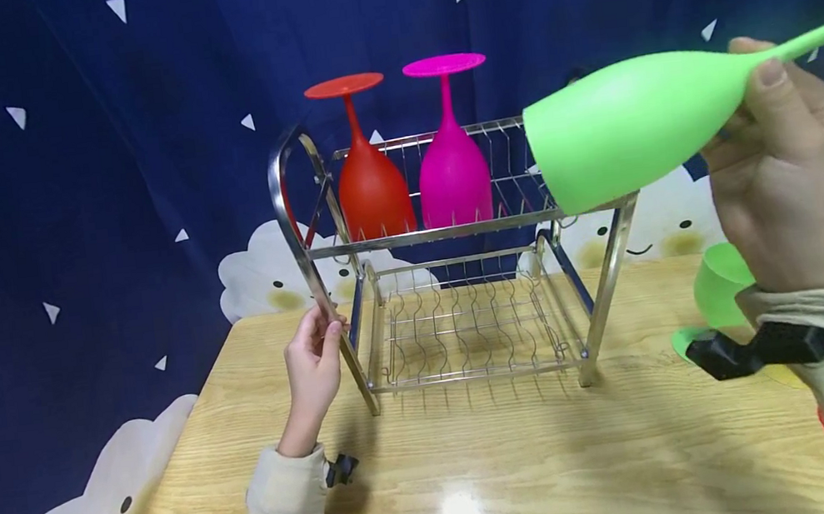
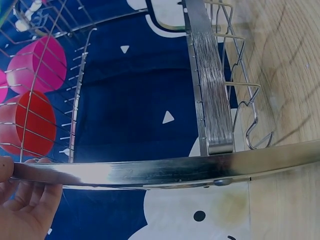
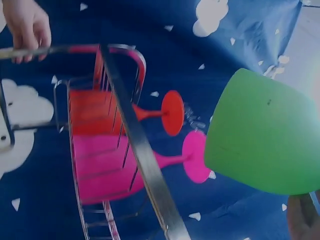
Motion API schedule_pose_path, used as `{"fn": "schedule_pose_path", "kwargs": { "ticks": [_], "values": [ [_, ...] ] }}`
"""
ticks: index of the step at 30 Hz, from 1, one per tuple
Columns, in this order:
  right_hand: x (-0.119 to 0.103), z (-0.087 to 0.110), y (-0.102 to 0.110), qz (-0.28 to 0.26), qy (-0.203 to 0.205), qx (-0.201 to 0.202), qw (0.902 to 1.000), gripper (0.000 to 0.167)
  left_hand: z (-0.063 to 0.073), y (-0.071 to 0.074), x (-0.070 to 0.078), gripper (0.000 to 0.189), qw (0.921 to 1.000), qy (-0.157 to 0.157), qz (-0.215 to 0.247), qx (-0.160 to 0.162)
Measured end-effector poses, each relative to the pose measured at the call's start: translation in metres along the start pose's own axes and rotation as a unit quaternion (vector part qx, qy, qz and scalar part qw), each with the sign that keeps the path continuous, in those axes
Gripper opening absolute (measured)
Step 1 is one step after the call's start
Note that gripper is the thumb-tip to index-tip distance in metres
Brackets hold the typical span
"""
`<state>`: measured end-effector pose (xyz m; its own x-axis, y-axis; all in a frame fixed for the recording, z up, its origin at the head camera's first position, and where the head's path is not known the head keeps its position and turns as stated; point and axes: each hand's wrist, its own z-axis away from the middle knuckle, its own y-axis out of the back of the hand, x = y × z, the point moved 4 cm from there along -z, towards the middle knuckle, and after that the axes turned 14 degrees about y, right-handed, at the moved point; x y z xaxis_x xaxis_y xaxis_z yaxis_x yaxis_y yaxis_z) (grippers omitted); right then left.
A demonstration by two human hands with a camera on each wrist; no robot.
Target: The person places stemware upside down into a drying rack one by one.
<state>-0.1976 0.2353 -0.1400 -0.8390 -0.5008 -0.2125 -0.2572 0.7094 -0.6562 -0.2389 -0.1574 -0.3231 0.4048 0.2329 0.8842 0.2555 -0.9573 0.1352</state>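
Note:
My right hand (image 1: 792, 142) pinches a light green wine glass (image 1: 647, 123) where stem meets bowl. The glass is tilted, its mouth pointing left and overlapping the right end of the rack's upper tier in the head view. My left hand (image 1: 314, 351) grips the left leg of a two-tier metal dish rack (image 1: 440, 236). On the upper tier a red wine glass (image 1: 373, 190) and a magenta wine glass (image 1: 453, 173) stand upside down, feet up. In the right wrist view the green bowl (image 3: 265, 135) hangs apart from both.
The lower tier (image 1: 465, 327) of the rack holds no glasses. Right of the rack, another green glass (image 1: 720, 283) stands on the wooden table (image 1: 524, 463), with bits of yellow and red partly hidden behind my right sleeve. A dark blue curtain (image 1: 112, 196) hangs behind.

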Motion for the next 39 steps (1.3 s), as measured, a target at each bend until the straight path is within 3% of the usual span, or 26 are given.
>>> {"fn": "schedule_pose_path", "kwargs": {
  "ticks": [4,7,12,15,20,23,26,28,30,32,36,39],
  "values": [
    [0.011,-0.008,-0.009,0.06,-0.013,-0.002,0.9981,0.025,0.0,0.001,0.002,0.018,1.0,0.002,0.002,0.001],
    [0.018,-0.013,-0.017,0.115,-0.017,-0.002,0.9932,0.03,0.003,0.0,0.013,0.017,1.0,-0.002,-0.004,0.004],
    [0.03,-0.021,-0.031,0.216,0.012,-0.047,0.9751,0.019,0.008,-0.001,0.028,0.018,0.9998,-0.002,-0.019,0.008],
    [0.038,-0.026,-0.039,0.336,0.028,-0.098,0.9364,0.012,0.008,-0.001,0.029,0.018,0.9997,-0.006,-0.022,0.01],
    [0.052,-0.031,-0.05,0.535,0.049,-0.188,0.8224,0.016,0.008,0.0,0.03,0.017,0.9996,-0.01,-0.023,0.013],
    [0.062,-0.03,-0.053,0.592,0.057,-0.24,0.7675,0.021,0.008,0.0,0.028,0.019,0.9998,-0.002,-0.019,0.01],
    [0.072,-0.027,-0.056,0.624,0.076,-0.286,0.7235,0.022,0.005,0.0,0.019,0.02,0.9998,-0.001,-0.018,0.009],
    [0.077,-0.025,-0.057,0.638,0.092,-0.308,0.6995,0.025,0.003,0.0,0.011,0.021,0.9998,-0.005,-0.015,0.008],
    [0.082,-0.022,-0.058,0.649,0.088,-0.321,0.6848,0.028,0.001,0.001,0.003,0.022,0.9999,-0.007,-0.013,0.009],
    [0.088,-0.02,-0.057,0.655,0.073,-0.33,0.6765,0.028,0.0,0.001,0.0,0.022,0.9999,-0.006,-0.011,0.01],
    [0.097,-0.017,-0.049,0.664,0.02,-0.331,0.6699,0.026,0.0,0.001,0.002,0.022,1.0,-0.001,-0.006,0.005],
    [0.102,-0.018,-0.044,0.668,0.002,-0.328,0.6685,0.026,0.004,0.0,0.014,0.021,1.0,-0.002,-0.008,0.002]
  ]
}}
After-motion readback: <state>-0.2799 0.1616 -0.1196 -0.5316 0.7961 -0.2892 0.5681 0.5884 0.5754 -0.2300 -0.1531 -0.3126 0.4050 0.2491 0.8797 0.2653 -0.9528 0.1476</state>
